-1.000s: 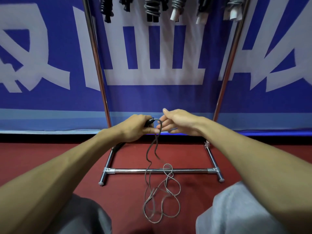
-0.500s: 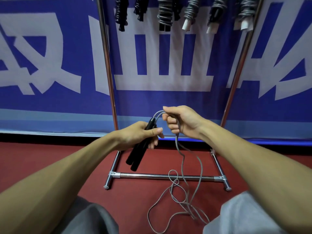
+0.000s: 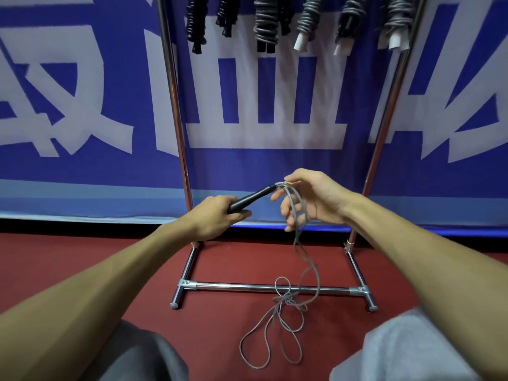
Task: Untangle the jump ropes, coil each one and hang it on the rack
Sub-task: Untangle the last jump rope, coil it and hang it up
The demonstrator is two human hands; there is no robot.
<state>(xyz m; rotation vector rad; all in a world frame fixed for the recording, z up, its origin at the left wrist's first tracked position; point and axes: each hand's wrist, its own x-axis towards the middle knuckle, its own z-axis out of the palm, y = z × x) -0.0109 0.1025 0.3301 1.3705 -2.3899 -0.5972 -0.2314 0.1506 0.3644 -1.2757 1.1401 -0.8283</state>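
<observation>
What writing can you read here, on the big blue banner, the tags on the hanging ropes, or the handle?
Blue banner: large white characters, cropped by the view's edges; none reads whole, so none quoted.
White tags on the hung coiled ropes: no print can be made out.
Black handle in the left hand, grey cord in the right hand: no marking shows.
</observation>
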